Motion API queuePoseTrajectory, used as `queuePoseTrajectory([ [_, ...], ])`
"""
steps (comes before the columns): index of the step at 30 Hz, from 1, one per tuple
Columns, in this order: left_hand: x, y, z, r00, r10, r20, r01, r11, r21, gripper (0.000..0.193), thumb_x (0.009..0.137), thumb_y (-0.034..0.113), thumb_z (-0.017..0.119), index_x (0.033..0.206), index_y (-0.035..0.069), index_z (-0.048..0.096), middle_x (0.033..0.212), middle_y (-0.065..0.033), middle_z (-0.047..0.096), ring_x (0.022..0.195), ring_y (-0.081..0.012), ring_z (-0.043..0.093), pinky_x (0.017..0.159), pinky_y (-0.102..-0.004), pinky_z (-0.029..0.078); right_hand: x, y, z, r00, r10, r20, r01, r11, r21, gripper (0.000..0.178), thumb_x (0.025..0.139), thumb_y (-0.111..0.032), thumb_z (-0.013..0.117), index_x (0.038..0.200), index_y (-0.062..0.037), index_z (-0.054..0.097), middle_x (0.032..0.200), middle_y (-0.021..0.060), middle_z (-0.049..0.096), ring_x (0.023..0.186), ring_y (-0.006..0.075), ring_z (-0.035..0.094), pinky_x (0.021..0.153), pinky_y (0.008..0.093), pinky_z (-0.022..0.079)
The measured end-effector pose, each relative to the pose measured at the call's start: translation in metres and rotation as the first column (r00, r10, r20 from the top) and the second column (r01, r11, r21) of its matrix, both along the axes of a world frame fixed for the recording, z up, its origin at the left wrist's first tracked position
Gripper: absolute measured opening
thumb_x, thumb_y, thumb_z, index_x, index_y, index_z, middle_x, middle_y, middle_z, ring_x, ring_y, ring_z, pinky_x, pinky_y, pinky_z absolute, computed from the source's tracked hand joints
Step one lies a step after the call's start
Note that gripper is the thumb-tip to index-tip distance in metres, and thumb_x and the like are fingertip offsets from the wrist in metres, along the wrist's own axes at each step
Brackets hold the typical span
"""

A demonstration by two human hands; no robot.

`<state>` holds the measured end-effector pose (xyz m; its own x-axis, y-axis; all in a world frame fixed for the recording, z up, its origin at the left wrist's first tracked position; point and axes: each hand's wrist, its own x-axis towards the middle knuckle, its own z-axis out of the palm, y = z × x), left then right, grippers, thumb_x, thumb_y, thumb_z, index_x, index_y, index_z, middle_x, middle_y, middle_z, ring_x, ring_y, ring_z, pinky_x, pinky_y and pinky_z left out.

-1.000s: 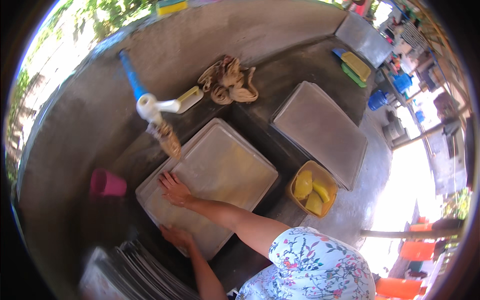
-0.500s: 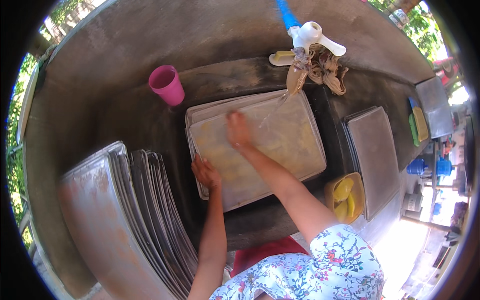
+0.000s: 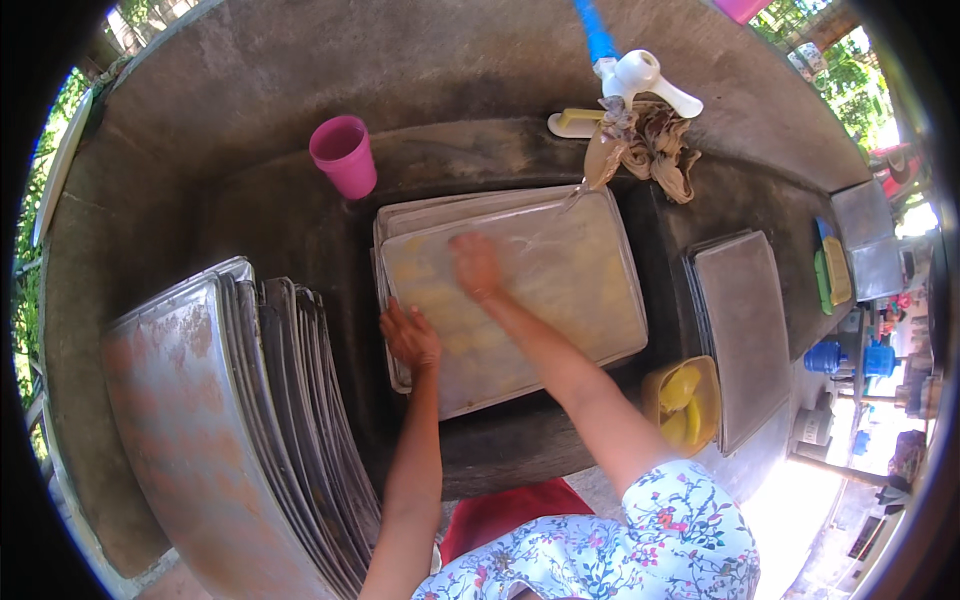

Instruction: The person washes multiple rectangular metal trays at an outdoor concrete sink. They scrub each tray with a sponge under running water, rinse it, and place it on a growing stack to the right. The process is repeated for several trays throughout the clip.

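At the middle of the concrete wash basin [image 3: 250, 110], a large rectangular metal baking tray [image 3: 560, 290] lies flat on top of one or two more trays of the same kind, its surface wet and smeared pale yellow. Right hand [image 3: 474, 266] rests on the tray's upper-left part, palm down; it is blurred, so whether the fingers are spread or curled around something cannot be told. Left hand [image 3: 410, 336] is at the tray's left edge, fingers open and laid over the rim, touching it.

White plastic tap [image 3: 640, 78] on a blue pipe [image 3: 596, 30] sits above the tray's far right corner; a thin stream of water falls from it onto that corner. Bundle of brown cloth or fibre [image 3: 655, 145] hangs just beside the tap. Pink plastic cup [image 3: 345, 155] stands upright on the basin ledge, up and left of the tray, apart from it.

Stack of worn metal trays [image 3: 230, 420] leans on edge at the left, near the left forearm. Second flat metal tray pile [image 3: 745, 335] lies to the right on the ledge. Yellow plastic container [image 3: 685, 400] holding yellow pieces sits between the two, at the basin's near right edge.
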<state>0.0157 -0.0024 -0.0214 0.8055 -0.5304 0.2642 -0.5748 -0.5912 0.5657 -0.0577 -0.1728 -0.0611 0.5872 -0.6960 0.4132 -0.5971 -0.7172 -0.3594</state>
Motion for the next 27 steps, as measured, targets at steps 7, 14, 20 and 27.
queuePoseTrajectory([
  [7, 0.000, -0.005, 0.009, 0.998, 0.006, -0.067, 0.002, 0.993, 0.120, 0.056, 0.088, 0.036, 0.051, 0.129, -0.001, 0.040, 0.106, -0.0208, 0.046, 0.103, -0.0387, 0.045, 0.087, -0.0464, 0.040, 0.049, -0.029, 0.089, 0.994, 0.077, -0.081, -0.075, 0.997, 0.027, 0.045, 0.073, -0.017, 0.064, 0.117, -0.0099, 0.057, 0.131, 0.0153, 0.046, 0.124, 0.0364, 0.039, 0.100, 0.0536, 0.033],
  [14, -0.004, -0.006, 0.015, 0.999, -0.021, -0.028, 0.024, 0.995, 0.094, 0.062, 0.085, 0.040, 0.056, 0.131, 0.002, 0.038, 0.107, -0.0188, 0.044, 0.103, -0.0370, 0.045, 0.087, -0.0457, 0.041, 0.061, -0.124, 0.080, 0.950, -0.075, -0.304, 0.070, 0.997, -0.026, 0.048, 0.075, -0.018, 0.064, 0.119, -0.0085, 0.050, 0.130, 0.0138, 0.044, 0.126, 0.0349, 0.036, 0.098, 0.0511, 0.035],
  [20, -0.004, -0.008, 0.015, 1.000, -0.016, -0.015, 0.018, 0.991, 0.133, 0.062, 0.084, 0.039, 0.058, 0.130, 0.003, 0.038, 0.107, -0.0180, 0.044, 0.103, -0.0366, 0.045, 0.086, -0.0451, 0.042, 0.043, -0.060, 0.080, 0.986, -0.149, -0.080, 0.158, 0.978, 0.133, 0.021, 0.085, -0.008, 0.050, 0.106, -0.0058, 0.052, 0.102, 0.0112, 0.056, 0.083, 0.0277, 0.060, 0.065, 0.0411, 0.050],
  [27, -0.004, -0.009, 0.016, 1.000, -0.005, -0.026, 0.008, 0.992, 0.126, 0.062, 0.083, 0.038, 0.059, 0.130, 0.003, 0.038, 0.108, -0.0174, 0.043, 0.103, -0.0358, 0.045, 0.086, -0.0447, 0.042, -0.094, -0.027, 0.077, 0.682, -0.596, 0.423, -0.506, 0.031, 0.862, 0.037, 0.079, -0.002, 0.064, 0.112, -0.0053, 0.047, 0.085, 0.0094, 0.057, 0.068, 0.0222, 0.062, 0.061, 0.0358, 0.054],
])
